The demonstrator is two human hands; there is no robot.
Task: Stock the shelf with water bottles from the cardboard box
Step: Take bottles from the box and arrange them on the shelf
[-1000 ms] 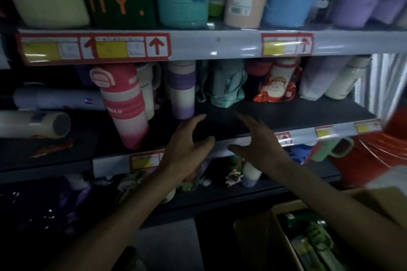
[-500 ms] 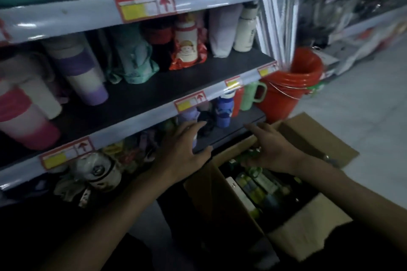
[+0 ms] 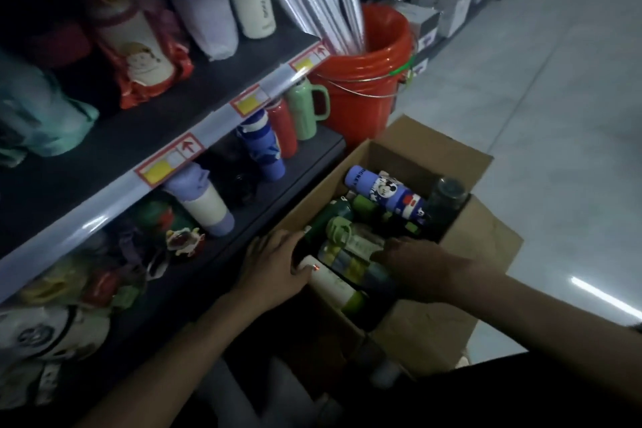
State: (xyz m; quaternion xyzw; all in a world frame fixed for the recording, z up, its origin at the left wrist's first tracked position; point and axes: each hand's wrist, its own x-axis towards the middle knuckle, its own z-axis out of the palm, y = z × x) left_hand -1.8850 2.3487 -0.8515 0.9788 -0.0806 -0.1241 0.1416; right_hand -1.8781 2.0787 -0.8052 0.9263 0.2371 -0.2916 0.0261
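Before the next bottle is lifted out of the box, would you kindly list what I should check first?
1. Cardboard box open, bottles within reach: ok.
2. Left hand on a bottle: ok, it touches the white bottle.
3. Left hand's grip firm: cannot tell.
4. Right hand holding a bottle: cannot tell, its fingertips are hidden among the bottles.
5. Room on the shelf: ok, the front of the middle board is bare.
6. Pile steady: cannot tell; the blue bottle lies across others and might roll.
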